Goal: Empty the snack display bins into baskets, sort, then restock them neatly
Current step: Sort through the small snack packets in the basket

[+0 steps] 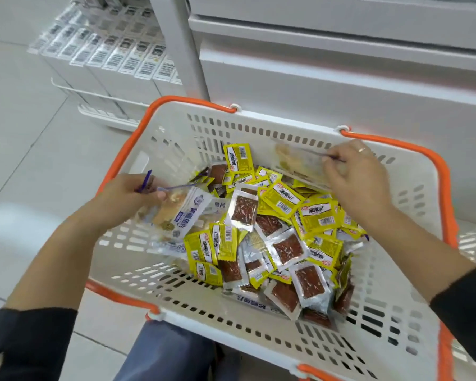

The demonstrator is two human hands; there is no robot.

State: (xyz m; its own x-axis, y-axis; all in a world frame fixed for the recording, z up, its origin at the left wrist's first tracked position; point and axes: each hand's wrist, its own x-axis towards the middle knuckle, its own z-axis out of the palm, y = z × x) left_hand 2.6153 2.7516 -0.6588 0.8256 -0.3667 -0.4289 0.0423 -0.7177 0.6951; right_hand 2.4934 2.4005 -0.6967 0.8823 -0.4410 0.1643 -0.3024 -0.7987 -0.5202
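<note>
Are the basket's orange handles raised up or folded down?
Folded down: both orange handles lie along the rim of the basket.

You get bright, even overhead light, soft shadows, glare on the foil packets [287, 247], motion blur at your right hand [353, 171], wide-angle bending at edges.

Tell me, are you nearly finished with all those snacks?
Not yet. Emptying looks done: the snacks lie heaped in the basket. Sorting is under way: the left hand holds a bunch of clear fish packets and the right hand lifts another packet. The yellow packets remain mixed, and restocking comes after.
</note>
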